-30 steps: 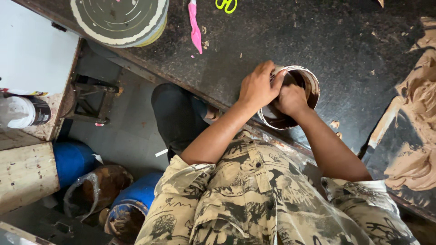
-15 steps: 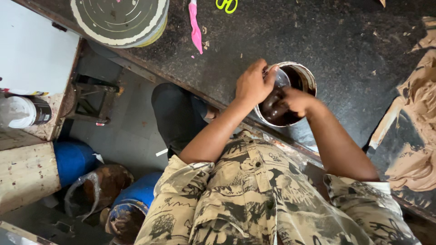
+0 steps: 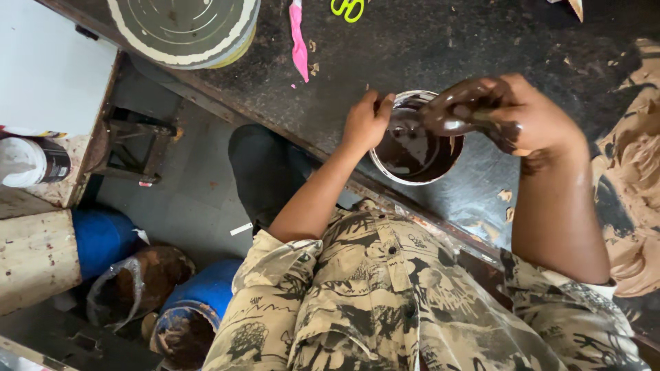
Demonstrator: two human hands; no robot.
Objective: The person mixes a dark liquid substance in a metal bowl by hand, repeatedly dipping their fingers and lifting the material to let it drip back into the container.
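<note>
Dark, speckled stone tabletop (image 3: 440, 41) with smears and scraps.

On it rest a round metal tin of dark brown paste (image 3: 414, 141), a pink plastic strip (image 3: 298, 38), yellow-green scissors (image 3: 348, 8), a large round lidded can (image 3: 182, 27), and tan putty-like smears (image 3: 629, 178).

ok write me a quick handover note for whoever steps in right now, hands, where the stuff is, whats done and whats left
Left hand: grips the near rim of the metal can, steadying it on the dark worktop.
Right hand: raised over the can's right side, fingers coated in thick brown paste, closed around a scoop of it.
Things: the can holds dark brown paste and stands at the worktop's near edge. Tan paste is spread on the worktop at the right.
Done: one handful is out of the can.
Left: plenty of paste is in the can; the handful is not yet put down anywhere.
</note>
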